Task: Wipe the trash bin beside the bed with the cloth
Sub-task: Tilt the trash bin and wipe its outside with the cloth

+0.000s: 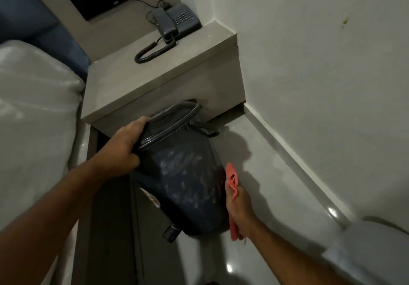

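Note:
A dark blue trash bin [186, 174] with pale smudges on its side is tilted toward me on the grey floor, its lid end up against the nightstand. My left hand [126, 145] grips the bin's rim at the top left. My right hand [238, 209] presses a pink-orange cloth [231, 180] against the bin's right side. Part of the cloth hangs below that hand.
A grey nightstand [155, 85] stands just behind the bin, with a dark corded phone [174, 21] on top. The white bed [33, 129] fills the left side. A white wall with a grey skirting [298, 158] runs along the right. A pale object [371, 253] lies at the lower right.

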Tool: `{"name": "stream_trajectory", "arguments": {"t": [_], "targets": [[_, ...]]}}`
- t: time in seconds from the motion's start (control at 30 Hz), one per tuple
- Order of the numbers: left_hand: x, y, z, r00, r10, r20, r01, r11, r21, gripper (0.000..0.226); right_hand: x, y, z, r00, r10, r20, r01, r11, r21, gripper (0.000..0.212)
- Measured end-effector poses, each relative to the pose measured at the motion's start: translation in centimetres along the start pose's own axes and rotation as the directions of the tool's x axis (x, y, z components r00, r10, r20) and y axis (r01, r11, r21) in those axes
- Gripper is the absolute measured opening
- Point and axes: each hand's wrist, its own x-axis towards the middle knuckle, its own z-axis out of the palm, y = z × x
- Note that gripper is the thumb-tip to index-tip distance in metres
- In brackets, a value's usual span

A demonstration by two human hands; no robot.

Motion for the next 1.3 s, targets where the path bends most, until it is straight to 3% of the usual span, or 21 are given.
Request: {"name": "stream_trajectory", "arguments": {"t": [0.1, 0.17, 0.27, 0.33, 0.4, 0.43, 0.5, 0.57, 0.63, 0.7, 0.8, 0.83, 0.9, 0.93, 1.0, 1.03, 1.07, 1.1, 1.13, 1.2, 1.3], "targets": [[0.4, 0.6, 0.0, 1.000, 0.023, -0.018, -0.023, 1.000, 0.015, 0.093, 1.0, -2.8, 2.1, 0.989, 0.006, -0.145, 0.018, 0.986, 0.164, 0.034], [0.8, 1.1, 0.1, 0.999, 0.037, -0.018, -0.036, 0.998, 0.052, 0.088, 0.7, -5.3, 3.7, 0.979, -0.067, -0.191, 0.096, 0.985, 0.145, 0.035], [2.0, 2.5, 0.2, 0.999, 0.051, 0.007, -0.052, 0.987, 0.154, 0.085, -1.3, -9.5, 6.5, 0.882, -0.369, -0.292, 0.389, 0.921, 0.009, 0.055], [2.8, 3.4, 0.3, 0.998, 0.039, 0.038, -0.046, 0.980, 0.195, 0.085, -2.5, -11.8, 8.1, 0.822, -0.458, -0.340, 0.438, 0.888, -0.136, 0.066], [3.2, 3.8, 0.3, 0.998, 0.022, 0.061, -0.034, 0.980, 0.196, 0.085, -3.3, -11.2, 8.7, 0.772, -0.579, -0.263, 0.471, 0.799, -0.374, 0.075], [3.2, 3.8, 0.2, 0.998, 0.012, 0.069, -0.025, 0.980, 0.198, 0.086, -3.6, -9.3, 8.5, 0.699, -0.699, -0.153, 0.551, 0.662, -0.508, 0.078], [3.1, 3.6, 0.0, 0.996, 0.001, 0.084, -0.018, 0.978, 0.206, 0.088, -3.7, -3.1, 7.0, 0.472, -0.863, 0.180, 0.698, 0.241, -0.674, 0.081], [3.0, 3.7, -0.1, 0.996, 0.006, 0.090, -0.024, 0.979, 0.200, 0.087, -3.1, 3.3, 4.0, 0.296, -0.826, 0.480, 0.734, -0.125, -0.668, 0.082], [3.0, 3.9, 0.0, 0.995, 0.014, 0.100, -0.032, 0.983, 0.183, 0.086, -2.5, 5.8, 1.7, 0.223, -0.768, 0.600, 0.725, -0.281, -0.629, 0.078], [3.1, 3.9, 0.0, 0.995, 0.009, 0.097, -0.026, 0.985, 0.173, 0.085, -1.8, 3.4, 2.3, 0.234, -0.826, 0.512, 0.717, -0.209, -0.665, 0.070], [3.4, 3.8, -0.3, 0.995, 0.022, 0.099, -0.035, 0.991, 0.133, 0.077, -1.8, -5.9, 7.3, 0.401, -0.902, 0.160, 0.664, 0.165, -0.729, 0.073], [3.5, 3.5, -0.4, 0.995, 0.030, 0.095, -0.039, 0.994, 0.102, 0.072, -1.9, -8.0, 9.0, 0.438, -0.891, 0.118, 0.640, 0.217, -0.737, 0.079], [3.3, 2.3, -0.7, 0.995, 0.023, 0.099, -0.029, 0.998, 0.057, 0.069, -2.5, -8.9, 10.7, 0.420, -0.882, 0.213, 0.675, 0.146, -0.723, 0.088], [3.1, 1.8, -0.8, 0.995, 0.014, 0.098, -0.019, 0.998, 0.054, 0.073, -2.6, -7.2, 10.7, 0.346, -0.868, 0.356, 0.759, 0.036, -0.650, 0.087], [3.0, 1.4, -0.8, 0.997, 0.002, 0.073, -0.007, 0.998, 0.061, 0.082, -3.2, -2.3, 8.8, 0.079, -0.768, 0.635, 0.914, -0.198, -0.354, 0.070], [3.2, 1.5, -0.6, 0.998, 0.014, 0.062, -0.018, 0.998, 0.060, 0.083, -3.4, 0.3, 7.2, -0.007, -0.686, 0.727, 0.871, -0.361, -0.332, 0.067], [3.3, 1.6, -0.4, 0.998, 0.026, 0.061, -0.029, 0.998, 0.053, 0.082, -3.5, 2.8, 5.8, 0.013, -0.621, 0.783, 0.799, -0.465, -0.382, 0.067], [3.4, 1.7, -0.3, 0.997, 0.032, 0.066, -0.035, 0.999, 0.041, 0.081, -3.2, 5.2, 4.5, 0.128, -0.614, 0.779, 0.781, -0.421, -0.460, 0.069], [3.4, 1.8, -0.3, 0.997, 0.033, 0.073, -0.035, 0.999, 0.035, 0.081, -3.3, 7.5, 3.6, 0.183, -0.668, 0.721, 0.763, -0.366, -0.533, 0.067], [3.1, 1.5, -0.3, 0.996, 0.019, 0.082, -0.021, 0.999, 0.032, 0.084, -4.0, 10.2, 2.9, 0.310, -0.793, 0.524, 0.732, -0.152, -0.664, 0.057], [2.7, 0.9, -0.4, 0.998, -0.006, 0.066, 0.004, 0.999, 0.040, 0.087, -2.3, 6.2, 2.7, 0.531, -0.806, 0.263, 0.687, 0.227, -0.690, 0.071]]}}
